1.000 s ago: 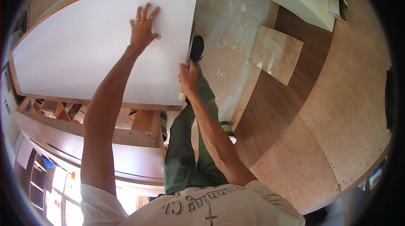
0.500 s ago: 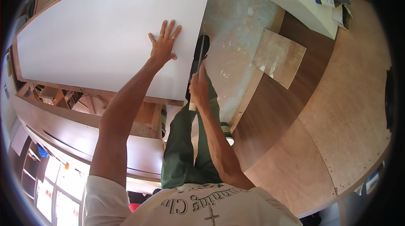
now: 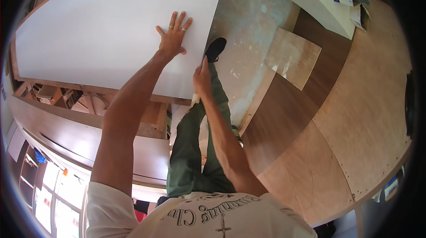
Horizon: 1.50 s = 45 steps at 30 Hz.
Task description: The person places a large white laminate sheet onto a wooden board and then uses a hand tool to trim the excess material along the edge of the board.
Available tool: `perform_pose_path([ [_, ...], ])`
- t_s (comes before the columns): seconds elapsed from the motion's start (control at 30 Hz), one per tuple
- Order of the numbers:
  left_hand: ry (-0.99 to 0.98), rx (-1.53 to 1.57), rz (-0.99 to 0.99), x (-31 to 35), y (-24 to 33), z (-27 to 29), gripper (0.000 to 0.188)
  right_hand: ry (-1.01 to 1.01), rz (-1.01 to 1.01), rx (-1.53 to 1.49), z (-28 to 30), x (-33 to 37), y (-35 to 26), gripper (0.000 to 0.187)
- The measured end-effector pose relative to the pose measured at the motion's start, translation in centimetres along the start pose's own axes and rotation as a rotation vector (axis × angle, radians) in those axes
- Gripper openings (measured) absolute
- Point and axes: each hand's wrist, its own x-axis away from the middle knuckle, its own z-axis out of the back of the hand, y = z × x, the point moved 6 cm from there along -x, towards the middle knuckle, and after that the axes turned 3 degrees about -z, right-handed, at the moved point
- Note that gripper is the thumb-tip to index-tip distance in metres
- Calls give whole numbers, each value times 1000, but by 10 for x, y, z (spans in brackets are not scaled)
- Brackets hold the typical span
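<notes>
left hand [image 3: 172, 38] flat, fingers spread, pressing on white board [image 3: 102, 33] | right hand [image 3: 202, 80] closed around small pale block at board's near right edge | board lying on wooden bench [image 3: 146, 118] | black shoe [image 3: 215, 49] on floor beside

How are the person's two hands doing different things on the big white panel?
The left hand lies flat on the face of the white panel, fingers spread, well in from the edge; the right hand is closed at the panel's right edge near its lower corner, around something small and pale that I cannot identify. The left arm reaches farther out than the right. Both touch the same panel.
</notes>
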Motion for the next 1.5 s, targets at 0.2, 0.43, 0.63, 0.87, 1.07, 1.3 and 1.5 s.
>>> perform_pose_path([
  [0.2, 6, 44, 27, 11, -12, -3, 130, 10, 106, -84, -6, 23, -7, 59],
  [0.43, 9, 32, 26, 7, -10, -7, 129, -105, -65, -26, -9, 17, 9, 61],
  [0.63, 46, 28, 1, 2, -4, -2, 130, -56, -29, -40, -12, 6, 17, 60],
  [0.87, 66, 23, -8, 4, -4, -1, 130, 45, 14, -68, -17, 38, 17, 58],
  [1.07, 55, 25, 14, 9, -16, -9, 129, -44, -14, -105, -20, 42, 20, 59],
  [1.3, 57, 25, 4, 4, -7, -6, 129, -118, -111, -20, -20, 28, 35, 59],
  [1.5, 72, 16, -12, 2, -4, -5, 129, 30, 13, -73, -18, 57, 36, 58],
])
